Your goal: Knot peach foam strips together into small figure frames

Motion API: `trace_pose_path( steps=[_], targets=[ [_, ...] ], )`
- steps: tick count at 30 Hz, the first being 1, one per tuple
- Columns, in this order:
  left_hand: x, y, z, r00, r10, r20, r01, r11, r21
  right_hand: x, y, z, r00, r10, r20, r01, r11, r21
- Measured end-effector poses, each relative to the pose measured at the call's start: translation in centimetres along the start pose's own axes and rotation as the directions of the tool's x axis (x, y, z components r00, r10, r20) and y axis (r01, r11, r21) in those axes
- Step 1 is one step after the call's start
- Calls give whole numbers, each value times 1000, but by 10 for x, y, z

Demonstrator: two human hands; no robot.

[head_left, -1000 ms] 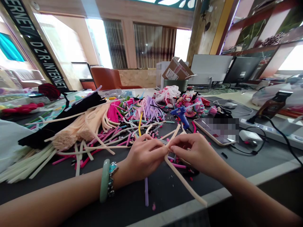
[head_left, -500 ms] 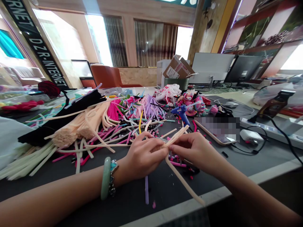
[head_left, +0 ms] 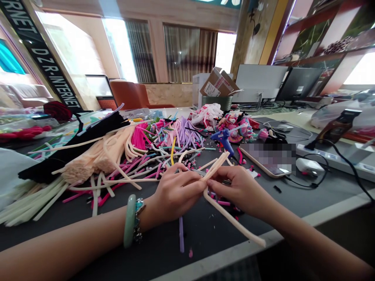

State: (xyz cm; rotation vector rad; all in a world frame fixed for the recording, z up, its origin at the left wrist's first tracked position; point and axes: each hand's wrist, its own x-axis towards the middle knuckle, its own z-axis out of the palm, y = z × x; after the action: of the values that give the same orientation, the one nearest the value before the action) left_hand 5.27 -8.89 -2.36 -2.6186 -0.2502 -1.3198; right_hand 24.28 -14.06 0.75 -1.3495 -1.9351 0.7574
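Note:
My left hand (head_left: 178,191), with a green bangle (head_left: 129,221) on its wrist, pinches cream fuzzy stems (head_left: 216,166) near the middle of the view. Touching the same stems from the right is my right hand (head_left: 238,189), its thumb and fingertips pressed together at the point where they meet. Short ends stick up between the hands, and one long cream stem (head_left: 234,218) hangs down to the right toward the table edge. Part of the bundle is hidden by the fingers.
A blue glue gun (head_left: 224,140) lies behind my hands. A phone (head_left: 268,160), white charger (head_left: 309,167) and power strip (head_left: 331,156) are at the right. Cream stem bundles (head_left: 96,156) and a black bundle (head_left: 47,160) lie left. A purple stem (head_left: 181,236) is near the front.
The long stem's free end has swung right and slightly up. Both hands keep their hold on the cream stems. The view has shifted slightly.

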Motion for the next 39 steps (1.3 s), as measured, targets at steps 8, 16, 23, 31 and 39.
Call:
trace_pose_path(
  steps=[8, 16, 23, 31, 39],
  targets=[
    [-1, 0, 0, 1000, -9, -17, 9, 999, -37, 0, 0, 2, 996, -83, -12, 81, 990, -118],
    [-1, 0, -1, 1000, 13, -12, -14, 999, -50, 0, -1, 1, 980, -197, -7, 192, 961, -197],
    [2, -1, -1, 1000, 17, -4, -18, 998, -60, -1, -3, 0, 986, -164, 4, 161, 967, -198],
    [2, -2, -1, 1000, 24, -9, -25, 999, -34, -1, -1, -5, 996, -63, 58, 66, 996, -64],
    [-1, -1, -1, 999, 39, -11, -39, 999, -10, 0, 0, -9, 991, -86, 102, 78, 994, 81]
  ],
)
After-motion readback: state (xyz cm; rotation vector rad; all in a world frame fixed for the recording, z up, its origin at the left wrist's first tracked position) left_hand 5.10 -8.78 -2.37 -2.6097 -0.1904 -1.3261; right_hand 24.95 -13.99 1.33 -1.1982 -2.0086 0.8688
